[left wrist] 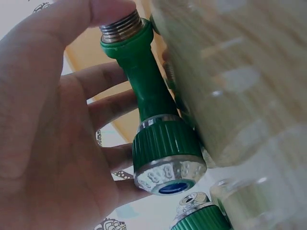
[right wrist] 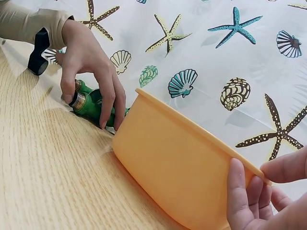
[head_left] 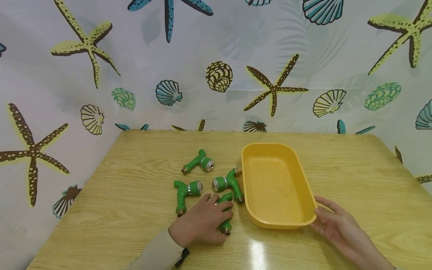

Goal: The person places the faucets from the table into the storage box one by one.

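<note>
My left hand (head_left: 206, 219) grips a green tap (left wrist: 151, 88) lying on the table, its thumb against the threaded metal end (left wrist: 122, 28) and its fingers along the far side. In the left wrist view, the tap's ribbed green knob with a silver cap (left wrist: 168, 153) points toward the camera. My right hand (head_left: 341, 227) holds the near right corner of a yellow plastic tray (head_left: 276, 187), thumb on the rim and fingers against the outer wall. Three more green taps lie close by: one behind (head_left: 195, 163), one to the left (head_left: 182, 195), one beside the tray (head_left: 233, 183).
Everything stands on a wood-grain table (head_left: 135, 180). A small brass-coloured end (head_left: 238, 171) shows at the tray's left wall. A white cloth (head_left: 216, 45) printed with starfish and shells hangs behind and at the sides. A black band (right wrist: 39, 52) is at the left wrist.
</note>
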Motion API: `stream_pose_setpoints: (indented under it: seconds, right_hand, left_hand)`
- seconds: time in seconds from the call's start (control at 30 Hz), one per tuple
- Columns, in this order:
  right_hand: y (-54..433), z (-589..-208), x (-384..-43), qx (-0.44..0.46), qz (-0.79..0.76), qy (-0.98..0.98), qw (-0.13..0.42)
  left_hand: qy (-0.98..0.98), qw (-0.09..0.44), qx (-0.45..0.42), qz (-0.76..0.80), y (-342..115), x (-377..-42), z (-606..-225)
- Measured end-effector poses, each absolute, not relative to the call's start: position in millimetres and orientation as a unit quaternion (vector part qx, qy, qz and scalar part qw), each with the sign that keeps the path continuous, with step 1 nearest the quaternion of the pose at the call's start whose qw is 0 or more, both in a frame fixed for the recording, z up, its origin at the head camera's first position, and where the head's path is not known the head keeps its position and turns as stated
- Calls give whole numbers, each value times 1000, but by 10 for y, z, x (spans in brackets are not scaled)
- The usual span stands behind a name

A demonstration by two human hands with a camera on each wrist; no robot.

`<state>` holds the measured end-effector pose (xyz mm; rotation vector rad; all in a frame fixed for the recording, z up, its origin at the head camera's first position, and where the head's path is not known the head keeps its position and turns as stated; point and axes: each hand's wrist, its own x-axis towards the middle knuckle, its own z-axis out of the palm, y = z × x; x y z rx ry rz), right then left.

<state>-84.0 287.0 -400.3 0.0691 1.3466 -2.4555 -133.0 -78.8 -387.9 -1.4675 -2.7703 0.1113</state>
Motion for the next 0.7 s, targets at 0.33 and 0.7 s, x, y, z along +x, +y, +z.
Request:
stream_pose_setpoints:
  seconds: [0.33,0.7]
  right_hand:
    - [2862,-3999,-830,24,-868,468,168]
    - [2860,-3987,-836,44,-866,472,161]
  left_hand:
    - [-890,-28,-455,8,-799,-1329,-3848]
    - [-900,-43,-434,-2,-825,-1304,-3723]
